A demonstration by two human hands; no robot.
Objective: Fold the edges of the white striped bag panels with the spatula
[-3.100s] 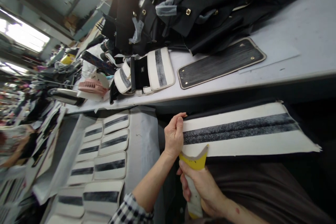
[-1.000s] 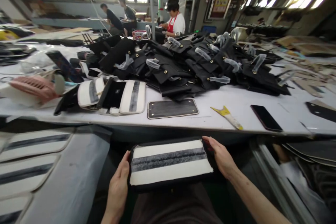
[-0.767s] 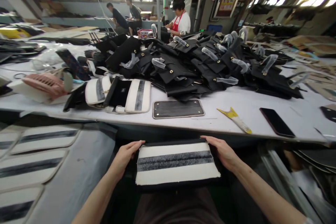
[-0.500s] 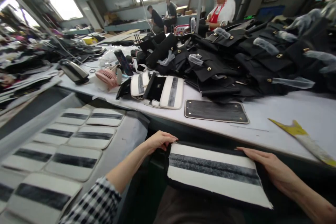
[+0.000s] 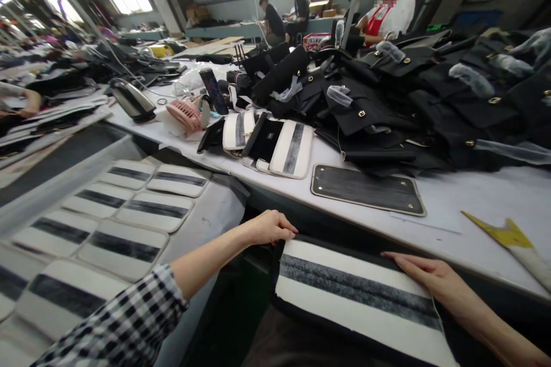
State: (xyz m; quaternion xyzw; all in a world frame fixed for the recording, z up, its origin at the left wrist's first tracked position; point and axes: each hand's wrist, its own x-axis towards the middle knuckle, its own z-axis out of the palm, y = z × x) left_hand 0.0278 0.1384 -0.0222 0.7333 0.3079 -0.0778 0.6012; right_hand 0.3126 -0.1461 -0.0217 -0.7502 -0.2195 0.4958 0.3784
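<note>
A white bag panel (image 5: pixel 344 304) with a dark grey stripe and a black border is tilted over my lap, in front of the table edge. My left hand (image 5: pixel 272 228) pinches its upper left corner between thumb and fingers. Along the upper right edge lies my right hand (image 5: pixel 424 276), its fingers fairly straight and closed over the border; the fingers' undersides are hidden. Similar striped panels (image 5: pixel 124 245) lie in rows to the left of my left arm.
On the white table (image 5: pixel 456 258) are a dark rectangular plate (image 5: pixel 368 188), striped bag parts (image 5: pixel 293 149), a pink fan (image 5: pixel 185 116), a metal kettle (image 5: pixel 131 100) and a yellow-ended tool (image 5: pixel 508 238). Black bags (image 5: pixel 379 109) are heaped behind. A person in a red apron (image 5: pixel 381 20) is farther back.
The view has shifted, so the table things appear farther right. The panel's near right corner has moved down and out of view. Both hands stay at its upper edge.
</note>
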